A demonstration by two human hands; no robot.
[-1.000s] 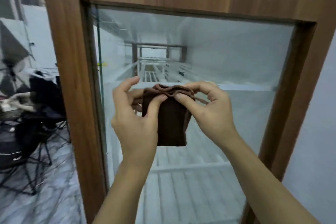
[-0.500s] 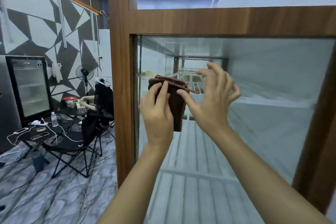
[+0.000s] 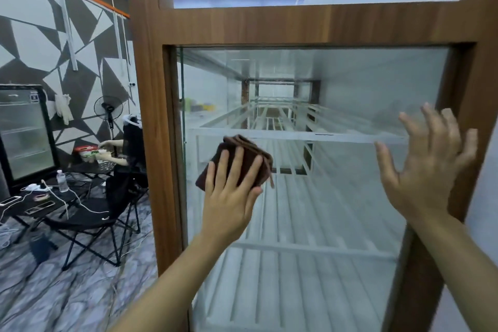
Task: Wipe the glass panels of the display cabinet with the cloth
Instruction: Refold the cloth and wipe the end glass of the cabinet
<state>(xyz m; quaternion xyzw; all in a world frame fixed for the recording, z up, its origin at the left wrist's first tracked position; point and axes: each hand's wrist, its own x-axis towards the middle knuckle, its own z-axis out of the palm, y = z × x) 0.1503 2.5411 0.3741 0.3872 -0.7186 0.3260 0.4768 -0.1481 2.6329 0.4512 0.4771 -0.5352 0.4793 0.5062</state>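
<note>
A tall display cabinet with a wooden frame (image 3: 153, 121) fills the view, and its large glass panel (image 3: 336, 83) faces me. White slatted shelves show through the glass. A folded brown cloth (image 3: 250, 153) lies flat against the left part of the panel. My left hand (image 3: 231, 191) presses on it with spread fingers. My right hand (image 3: 428, 167) hovers open near the panel's right edge, fingers apart, holding nothing.
To the left, a person sits at a low black table (image 3: 40, 202) with cables, phones and a water bottle (image 3: 62, 181). A folding chair (image 3: 91, 221), a standing fan (image 3: 108, 110) and a glass-door fridge (image 3: 25, 135) stand on the marbled floor.
My right hand has let go of the cloth and moved out to the right. My left hand now presses the cloth flat on the glass, lower than before.
</note>
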